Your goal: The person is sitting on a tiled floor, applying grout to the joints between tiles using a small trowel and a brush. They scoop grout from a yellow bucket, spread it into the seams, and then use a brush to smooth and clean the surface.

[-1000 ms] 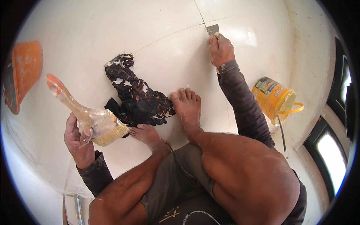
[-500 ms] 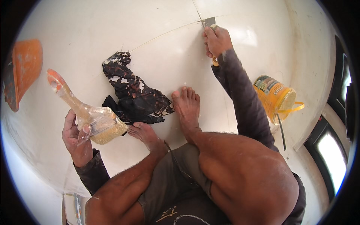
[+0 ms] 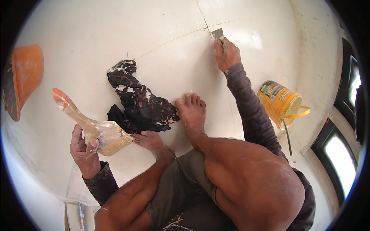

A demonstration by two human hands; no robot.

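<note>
My left hand (image 3: pixel 83 154) is closed round a wide paintbrush (image 3: pixel 106 136) with a pale, coated handle, an orange tip and cream bristles, held up near my left foot. My right hand (image 3: pixel 227 54) grips a putty knife (image 3: pixel 217 32), its flat blade on the white tiled floor beside the crossing of two joint lines. Between the hands a crumpled dark patterned cloth (image 3: pixel 142 104) lies on the floor beside my bare feet (image 3: pixel 190 115).
An orange container (image 3: pixel 29 73) with a dark face sits at the far left. A yellow bucket (image 3: pixel 281 104) lies right of my right forearm, with a dark thin strip beside it. Black-framed panes (image 3: pixel 335 161) line the right edge. My bent knees fill the lower middle.
My right hand and knife shifted slightly up, then back down beside the joint. The brush in my left hand sits slightly lower in view, as does the cloth.
</note>
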